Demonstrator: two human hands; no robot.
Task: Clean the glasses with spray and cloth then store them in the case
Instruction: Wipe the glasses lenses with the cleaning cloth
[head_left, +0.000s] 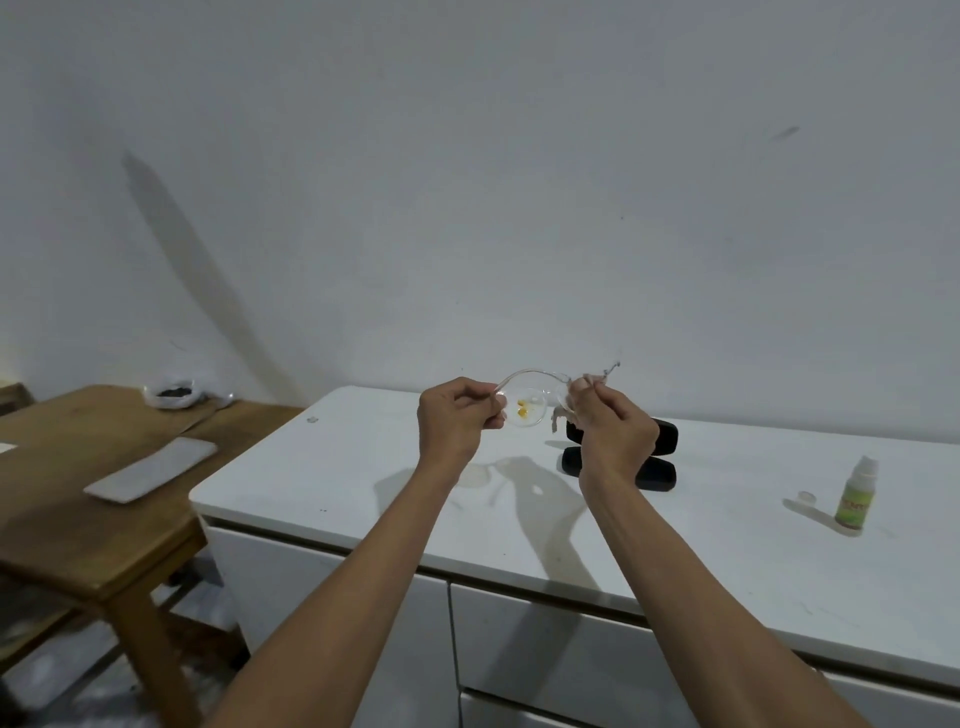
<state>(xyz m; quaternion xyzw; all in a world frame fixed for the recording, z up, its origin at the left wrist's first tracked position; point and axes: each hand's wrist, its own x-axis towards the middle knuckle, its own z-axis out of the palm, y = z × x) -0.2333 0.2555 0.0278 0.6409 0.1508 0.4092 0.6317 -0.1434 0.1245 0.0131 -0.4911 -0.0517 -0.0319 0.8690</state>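
Clear-framed glasses are held up above the white cabinet top. My left hand pinches the frame's left end. My right hand presses a small pale cloth onto the right lens, hiding that lens. The left lens shows two small yellow spots. Behind my right hand the black glasses case lies open on the cabinet, partly hidden. The small spray bottle with a green label stands at the right, its clear cap lying beside it.
A wooden table stands to the left, carrying a flat grey slab and a white bag with dark contents. White drawers run below the cabinet top. The wall is close behind.
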